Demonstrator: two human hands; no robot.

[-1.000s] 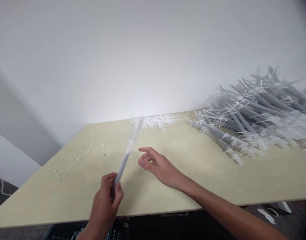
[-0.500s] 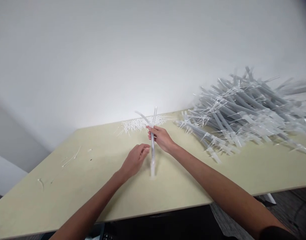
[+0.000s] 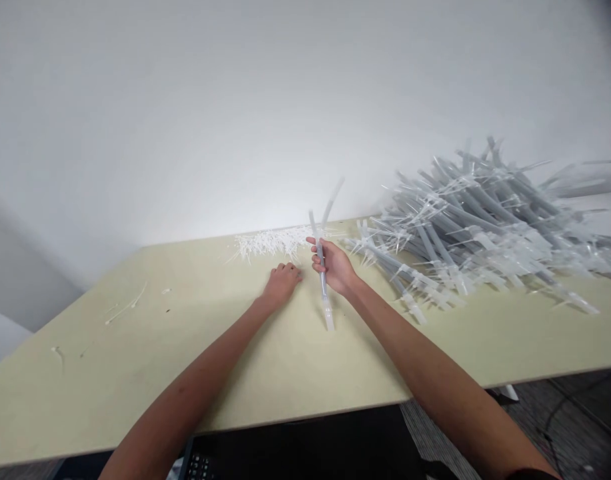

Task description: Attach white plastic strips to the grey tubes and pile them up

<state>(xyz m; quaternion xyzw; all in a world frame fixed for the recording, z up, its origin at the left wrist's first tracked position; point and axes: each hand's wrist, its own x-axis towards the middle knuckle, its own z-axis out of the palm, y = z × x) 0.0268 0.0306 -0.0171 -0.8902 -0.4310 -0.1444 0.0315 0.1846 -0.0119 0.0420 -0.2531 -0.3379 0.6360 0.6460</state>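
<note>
My right hand (image 3: 334,265) is closed around a clear plastic tube (image 3: 328,310), held nearly upright above the table. Two thinner branches spread in a Y at its upper end, and a whitish sleeve forms its lower end. To the left of the tube, my left hand (image 3: 281,280) is palm down over the table, its fingers bent and loosely apart. Nothing shows in it, though its palm side is hidden. Just beyond it lies a heap of white cable ties (image 3: 270,243).
A large pile of similar clear tubes with ties (image 3: 465,220) covers the table's right side. A few loose cable ties (image 3: 128,305) lie on the left of the pale yellow table (image 3: 150,373). A white wall (image 3: 265,120) rises behind.
My left hand has moved away from the tube and forward, toward the cable ties. My right hand has raised the tube slightly and turned it, shifting right in view.
</note>
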